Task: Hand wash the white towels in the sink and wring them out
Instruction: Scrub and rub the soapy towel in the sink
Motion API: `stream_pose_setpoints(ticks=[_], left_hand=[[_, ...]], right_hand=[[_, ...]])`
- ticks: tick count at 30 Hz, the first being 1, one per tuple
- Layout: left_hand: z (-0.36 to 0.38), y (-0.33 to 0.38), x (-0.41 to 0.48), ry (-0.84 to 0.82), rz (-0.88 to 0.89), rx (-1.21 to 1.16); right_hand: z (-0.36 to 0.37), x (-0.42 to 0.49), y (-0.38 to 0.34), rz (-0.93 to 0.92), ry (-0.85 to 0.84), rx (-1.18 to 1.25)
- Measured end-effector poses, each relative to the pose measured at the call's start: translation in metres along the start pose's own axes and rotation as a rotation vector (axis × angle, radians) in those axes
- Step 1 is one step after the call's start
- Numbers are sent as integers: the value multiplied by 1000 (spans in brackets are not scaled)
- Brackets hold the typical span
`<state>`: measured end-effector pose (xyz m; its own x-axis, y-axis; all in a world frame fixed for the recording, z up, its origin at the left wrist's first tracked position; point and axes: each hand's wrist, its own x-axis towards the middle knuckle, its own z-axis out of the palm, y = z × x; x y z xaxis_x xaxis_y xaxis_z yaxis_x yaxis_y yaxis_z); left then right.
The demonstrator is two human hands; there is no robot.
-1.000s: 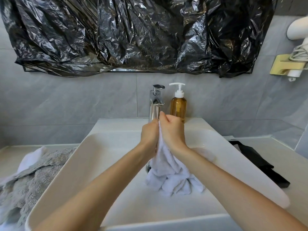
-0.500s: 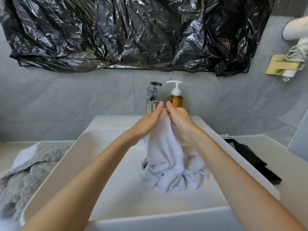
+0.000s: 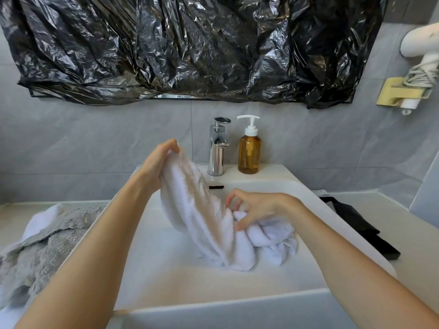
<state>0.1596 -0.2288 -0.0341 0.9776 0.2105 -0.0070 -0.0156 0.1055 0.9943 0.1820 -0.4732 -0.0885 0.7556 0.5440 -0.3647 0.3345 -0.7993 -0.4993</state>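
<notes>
Hands now apart: left hand (image 3: 155,163) pinches the white towel (image 3: 202,217) aloft, right hand (image 3: 257,206) fingers loosely curled on its bunched end; a slipped pinch could drop it into the sink (image 3: 297,184).

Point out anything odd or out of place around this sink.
The black plastic sheet is draped over the mirror above the tap, hiding almost all the glass. A black item lies loose on the counter.

Amber soap bottle (image 3: 249,150) beside faucet (image 3: 218,148); grey towels (image 3: 40,252) left.
</notes>
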Motion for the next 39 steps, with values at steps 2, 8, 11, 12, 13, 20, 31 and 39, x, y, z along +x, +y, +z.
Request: stream_pose_setpoints(ticks=[2, 8, 11, 12, 13, 20, 31, 39], left_hand=[[-5, -3, 5, 47, 5, 58], [-20, -22, 26, 141, 183, 807], [-10, -26, 24, -71, 210, 1230], [-3, -26, 22, -220, 197, 1242], [6, -26, 15, -394, 157, 1175], [30, -23, -16, -894, 53, 563], [26, -38, -6, -712, -40, 525], [15, -42, 6, -610, -243, 231]], right_hand=[[3, 9, 4, 4, 121, -183], [-26, -15, 6, -298, 456, 120], [-39, -34, -1, -430, 453, 510], [-41, -37, -4, -433, 420, 598], [-41, -37, -6, -426, 398, 651], [-42, -30, -12, -488, 546, 939], [-14, -7, 1, 76, 172, 162], [-3, 1, 6, -151, 491, 105]])
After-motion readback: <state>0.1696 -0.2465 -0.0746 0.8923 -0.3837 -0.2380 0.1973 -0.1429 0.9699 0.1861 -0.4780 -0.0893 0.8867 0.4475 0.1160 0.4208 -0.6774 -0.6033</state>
